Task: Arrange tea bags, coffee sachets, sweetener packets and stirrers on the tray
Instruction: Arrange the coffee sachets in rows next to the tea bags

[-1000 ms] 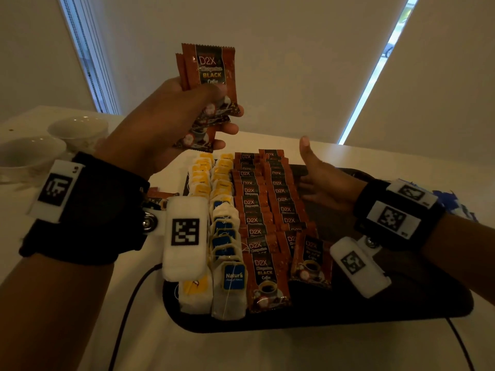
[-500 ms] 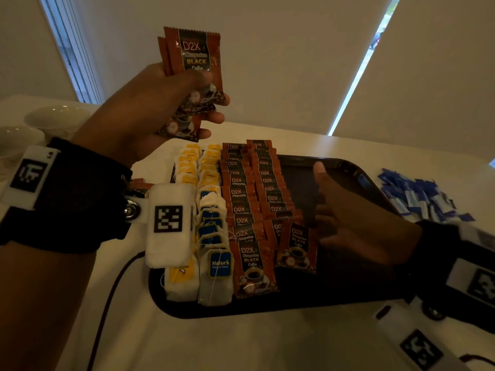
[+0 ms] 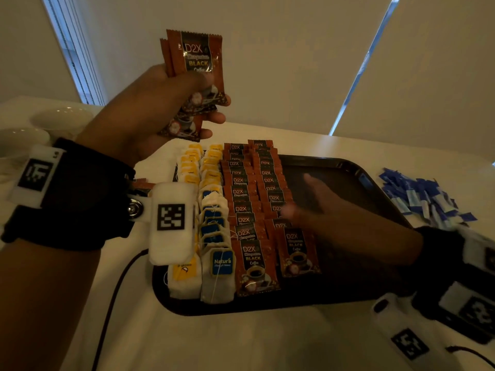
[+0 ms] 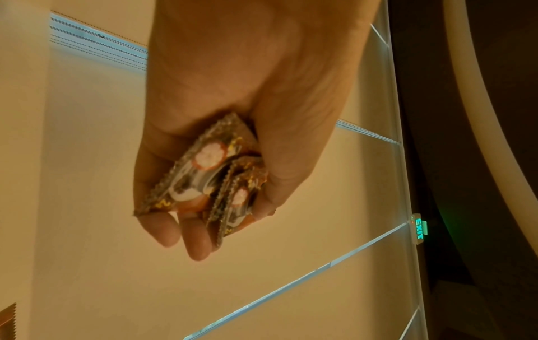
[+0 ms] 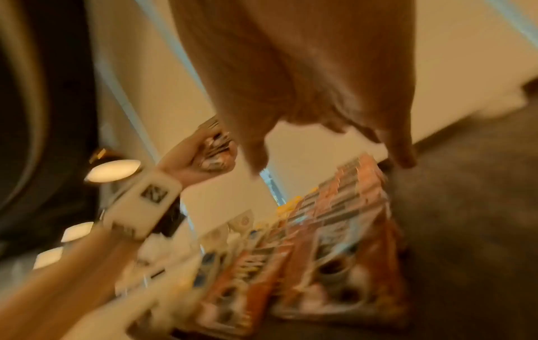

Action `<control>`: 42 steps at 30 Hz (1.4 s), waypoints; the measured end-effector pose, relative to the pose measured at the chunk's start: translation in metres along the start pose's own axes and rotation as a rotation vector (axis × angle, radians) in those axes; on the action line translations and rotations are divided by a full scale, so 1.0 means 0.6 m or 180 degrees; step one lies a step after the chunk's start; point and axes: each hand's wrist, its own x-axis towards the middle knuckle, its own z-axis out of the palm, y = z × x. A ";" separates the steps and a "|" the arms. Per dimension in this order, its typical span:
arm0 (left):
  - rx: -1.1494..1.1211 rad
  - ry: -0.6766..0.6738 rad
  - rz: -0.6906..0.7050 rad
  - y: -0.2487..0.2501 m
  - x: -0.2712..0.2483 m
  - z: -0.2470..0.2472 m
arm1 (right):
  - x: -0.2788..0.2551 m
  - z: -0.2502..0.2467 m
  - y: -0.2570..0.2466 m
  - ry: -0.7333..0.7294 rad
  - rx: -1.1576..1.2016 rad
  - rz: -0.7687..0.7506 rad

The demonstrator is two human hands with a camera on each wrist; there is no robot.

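Note:
My left hand [image 3: 160,108] is raised above the table and grips a small fan of brown coffee sachets [image 3: 197,60], seen from below in the left wrist view as coffee sachets [image 4: 203,174]. On the black tray [image 3: 348,172] lie two rows of tea bags [image 3: 214,223] at the left and two rows of coffee sachets [image 3: 257,199] beside them. My right hand [image 3: 329,210] hovers over the tray's bare middle, just right of the sachet rows, fingers straight and empty. A pile of blue sweetener packets [image 3: 426,199] lies on the table right of the tray.
White cups or bowls [image 3: 61,119] stand at the far left of the white table. A dark cable [image 3: 117,285] runs along the table near the tray's front left corner. The tray's right half is bare black surface.
My right hand has drawn back toward me and lowered over the tray, turning from edge-up to flat. The left hand still holds the sachets up, barely moved.

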 end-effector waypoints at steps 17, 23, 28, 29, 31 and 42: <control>0.0035 0.0012 0.0003 0.002 -0.001 0.004 | 0.080 0.052 -0.016 -0.1123 -0.3671 -0.0706; 0.0032 0.0037 0.0016 0.002 -0.002 0.003 | 0.099 0.050 -0.022 -0.1006 -0.3696 -0.0630; 0.0016 0.0045 0.0005 0.004 -0.003 0.002 | 0.100 0.045 -0.028 -0.1002 -0.3503 -0.0551; 0.0028 0.0038 0.0008 0.004 -0.003 0.002 | 0.094 0.040 -0.031 -0.1007 -0.3368 -0.0490; 0.0059 0.0022 0.0025 0.004 -0.003 0.001 | 0.084 0.022 -0.034 -0.0922 -0.2876 -0.0301; 0.0044 0.0001 0.0034 0.003 0.000 0.008 | 0.035 -0.027 0.001 -0.0174 0.1340 0.0784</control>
